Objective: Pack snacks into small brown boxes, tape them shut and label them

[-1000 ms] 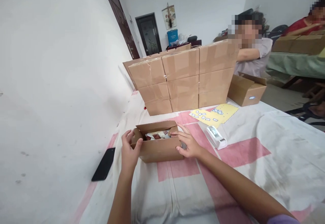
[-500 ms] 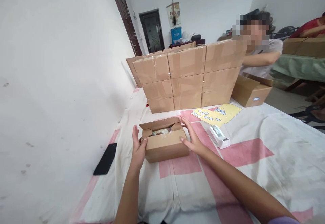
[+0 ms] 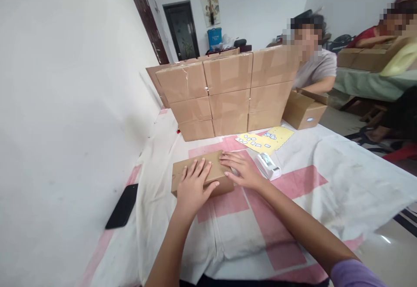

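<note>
A small cardboard box (image 3: 182,172) sits on the cloth-covered table in front of me, its top flaps folded down so that its contents are hidden. My left hand (image 3: 194,185) lies on the left and front part of the lid, fingers spread. My right hand (image 3: 241,169) rests at the box's right end, its fingers stretched out over the top edge. Just right of that hand is a white tape dispenser (image 3: 268,166). Behind it lies a yellow sheet (image 3: 276,141) with white labels on it.
Stacked taped cartons (image 3: 228,91) form a wall at the back of the table. A black phone (image 3: 122,206) lies at left by the wall. Behind the right end sits a co-worker (image 3: 321,67) near an open carton (image 3: 304,109). Another person (image 3: 371,37) is farther right.
The box's open top flaps have been folded down. My left hand has moved from the box's side onto its lid; my right hand stays at the right end. The view has shifted right.
</note>
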Demonstrator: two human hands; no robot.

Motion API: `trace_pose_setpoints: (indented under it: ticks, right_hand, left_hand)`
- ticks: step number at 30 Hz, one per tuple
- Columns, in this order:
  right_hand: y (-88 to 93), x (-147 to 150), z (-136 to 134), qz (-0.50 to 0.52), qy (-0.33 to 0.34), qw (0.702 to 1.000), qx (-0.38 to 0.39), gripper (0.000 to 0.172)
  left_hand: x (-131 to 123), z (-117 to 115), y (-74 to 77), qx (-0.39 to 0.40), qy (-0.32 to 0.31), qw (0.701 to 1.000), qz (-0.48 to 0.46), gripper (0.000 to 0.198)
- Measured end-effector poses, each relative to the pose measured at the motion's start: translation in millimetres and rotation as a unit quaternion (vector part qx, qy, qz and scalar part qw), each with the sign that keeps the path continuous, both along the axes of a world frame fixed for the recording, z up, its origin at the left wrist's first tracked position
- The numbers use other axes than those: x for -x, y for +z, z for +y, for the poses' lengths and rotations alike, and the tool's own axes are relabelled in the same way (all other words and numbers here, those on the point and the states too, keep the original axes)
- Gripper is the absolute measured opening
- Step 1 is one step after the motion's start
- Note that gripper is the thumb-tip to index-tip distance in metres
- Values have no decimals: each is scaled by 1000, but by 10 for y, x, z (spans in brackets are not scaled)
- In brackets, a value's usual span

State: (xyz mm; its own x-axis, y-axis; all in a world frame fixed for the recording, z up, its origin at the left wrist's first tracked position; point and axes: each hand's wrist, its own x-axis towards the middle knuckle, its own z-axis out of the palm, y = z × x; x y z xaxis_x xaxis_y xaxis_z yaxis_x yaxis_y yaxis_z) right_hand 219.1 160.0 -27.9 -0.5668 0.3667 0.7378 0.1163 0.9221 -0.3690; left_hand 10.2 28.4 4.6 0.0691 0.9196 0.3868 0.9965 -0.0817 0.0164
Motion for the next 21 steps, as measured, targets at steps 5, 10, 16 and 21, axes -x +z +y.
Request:
trace_pose_setpoints:
  ticks: [5, 10, 16, 21]
  right_hand:
    - [-26, -902, 280, 38, -297, 935, 193, 26]
    - [-133, -1534, 475, -75, -357, 782, 506, 35]
    - [-114, -1468, 562, -97, -326, 741, 578, 25]
    - [-69, -1345, 600, -91, -301, 703, 638, 28]
  left_hand:
    - [33, 26, -96, -1, 5, 1000, 2, 58]
    - [64, 19, -142, -14, -2, 1000, -21, 56]
    - [47, 16, -197, -43, -15, 995, -89, 58]
    - [46, 4, -216, -66, -26, 989, -128, 58]
